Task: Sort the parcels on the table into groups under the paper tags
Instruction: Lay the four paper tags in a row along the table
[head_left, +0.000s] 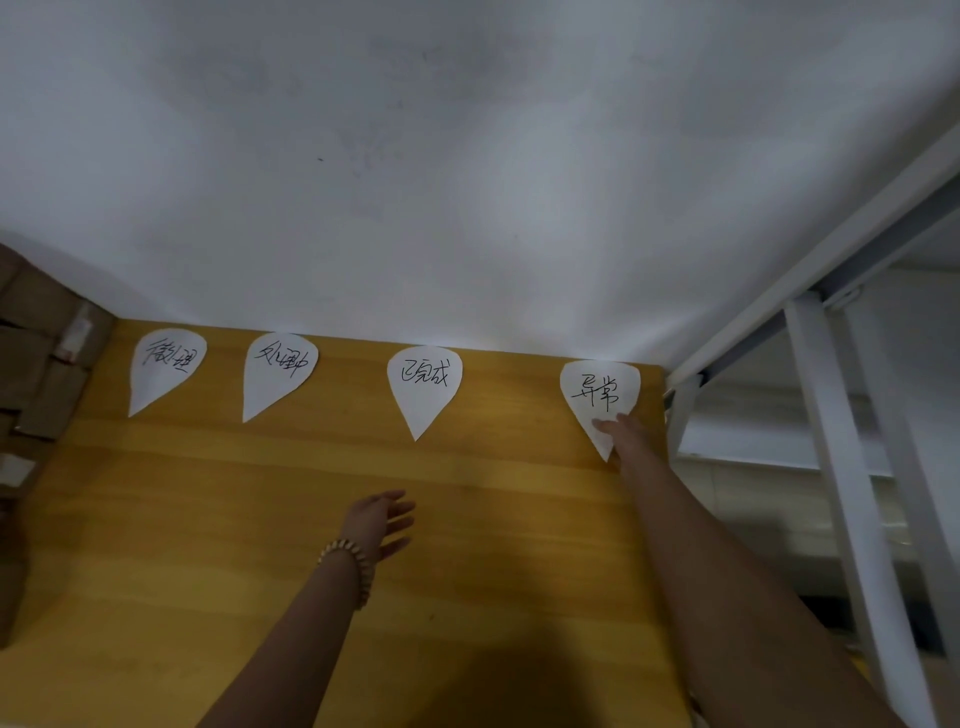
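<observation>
Plainly, parcels (36, 364) lie far left of the rightmost tag (597, 387) the released right hand (626, 434) touches, nearer the released left hand (379, 519).

Parcel-sorting room: stacked cardboard boxes (36, 364), 4 handwritten tags (425, 384), white metal racking (831, 415)

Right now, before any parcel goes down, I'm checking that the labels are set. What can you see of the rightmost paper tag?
The rightmost paper tag is a white teardrop cut-out. Its rounded end is against the wall and its point faces the person. Two characters are handwritten on it in dark ink. It lies flat on the yellow wooden table, in the far right corner. The right hand rests its fingertips on the lower part, hiding one side of the taper.
</observation>
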